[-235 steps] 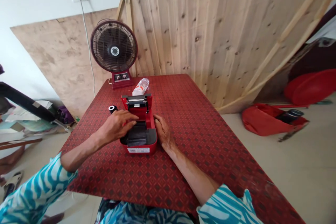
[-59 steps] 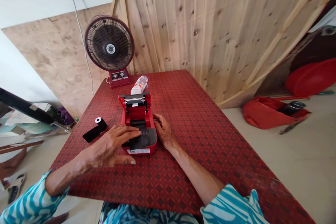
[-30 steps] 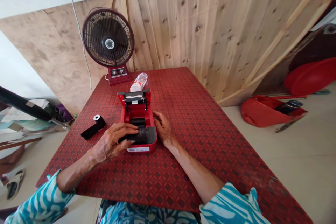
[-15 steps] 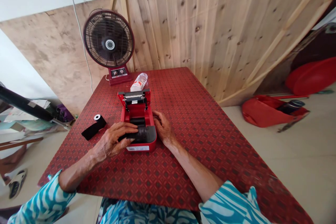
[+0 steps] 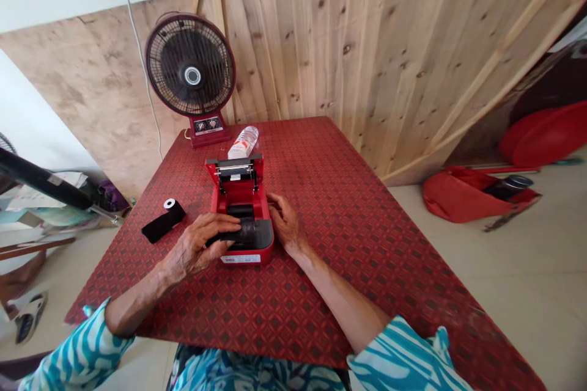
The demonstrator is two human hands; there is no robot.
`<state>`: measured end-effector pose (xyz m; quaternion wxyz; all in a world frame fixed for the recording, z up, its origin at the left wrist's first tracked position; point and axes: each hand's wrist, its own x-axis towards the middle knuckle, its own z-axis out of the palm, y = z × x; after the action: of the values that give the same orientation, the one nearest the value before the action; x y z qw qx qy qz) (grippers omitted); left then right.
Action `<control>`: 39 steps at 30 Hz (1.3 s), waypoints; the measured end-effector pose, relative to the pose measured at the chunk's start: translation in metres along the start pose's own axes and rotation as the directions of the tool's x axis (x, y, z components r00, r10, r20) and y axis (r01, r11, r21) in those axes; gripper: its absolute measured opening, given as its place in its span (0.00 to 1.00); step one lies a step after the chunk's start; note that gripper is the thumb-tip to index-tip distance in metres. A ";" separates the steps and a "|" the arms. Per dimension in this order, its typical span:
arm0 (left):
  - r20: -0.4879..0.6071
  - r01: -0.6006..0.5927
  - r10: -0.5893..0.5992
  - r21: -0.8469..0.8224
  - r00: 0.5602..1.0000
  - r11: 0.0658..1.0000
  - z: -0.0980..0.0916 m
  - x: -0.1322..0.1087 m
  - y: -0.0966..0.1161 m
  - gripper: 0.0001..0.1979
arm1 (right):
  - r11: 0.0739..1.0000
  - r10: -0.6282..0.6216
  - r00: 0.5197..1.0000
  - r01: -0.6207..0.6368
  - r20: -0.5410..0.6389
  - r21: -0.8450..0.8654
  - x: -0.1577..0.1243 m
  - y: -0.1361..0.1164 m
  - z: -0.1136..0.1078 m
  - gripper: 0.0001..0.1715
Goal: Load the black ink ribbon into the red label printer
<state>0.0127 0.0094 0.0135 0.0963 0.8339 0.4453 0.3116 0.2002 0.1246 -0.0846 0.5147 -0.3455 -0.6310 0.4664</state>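
A red and black label printer (image 5: 267, 208) sits on the table with its lid raised, showing a roller and metal bar inside the lid. My left hand (image 5: 197, 242) lies across the printer's front left, its fingers over the dark see-through cover (image 5: 250, 231) and the thumb lower, near the front edge. Against the printer's right side, my right hand (image 5: 287, 223) is half curled, some fingertips hidden behind the casing. Together the two hands hold the printer from both sides. Left of it, a partly unrolled black ribbon roll (image 5: 166, 223) with a white core rests on the table.
The table (image 5: 334, 226) has a red patterned cover. At its far left corner stands a dark red fan (image 5: 190, 76); a plastic bottle (image 5: 244, 142) lies behind the printer. A wooden panel (image 5: 321, 36) closes off the far side. On the floor at right sits a red bag (image 5: 454, 201).
Both hands keep their places on the printer. The view has shifted very slightly; nothing else has visibly moved.
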 end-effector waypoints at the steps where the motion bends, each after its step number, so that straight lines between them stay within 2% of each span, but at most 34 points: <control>1: -0.005 0.005 -0.005 -0.003 1.000 1.000 0.000 0.000 0.000 0.12 | 1.000 0.001 1.000 -0.001 -0.003 -0.002 0.000 0.000 0.000 0.17; 15: -0.018 0.031 -0.032 -0.009 0.999 0.999 0.000 -0.001 0.004 0.11 | 1.000 0.022 0.999 -0.022 0.026 -0.001 0.000 -0.005 -0.001 0.17; 23: -0.096 -0.007 0.007 -0.005 0.995 1.000 0.001 -0.001 0.007 0.10 | 1.000 0.018 1.000 -0.018 0.019 0.006 -0.001 -0.006 -0.001 0.17; 31: -0.163 0.078 -0.076 0.002 0.984 0.997 -0.016 0.012 0.005 0.09 | 1.000 0.028 1.000 -0.028 0.003 -0.007 0.000 0.000 -0.001 0.17; 35: -0.193 0.042 -0.026 0.080 0.981 0.996 -0.026 0.024 0.012 0.07 | 1.000 0.019 1.000 -0.019 0.007 -0.008 0.000 0.000 -0.001 0.17; 39: -0.193 -0.032 0.057 0.129 0.980 0.991 -0.025 0.021 0.022 0.08 | 1.000 0.026 1.000 -0.026 0.009 -0.007 0.000 0.000 -0.001 0.17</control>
<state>0.0213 0.0103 0.0522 -0.0078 0.8132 0.4526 0.3658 0.2015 0.1247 -0.0842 0.5045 -0.3533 -0.6304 0.4725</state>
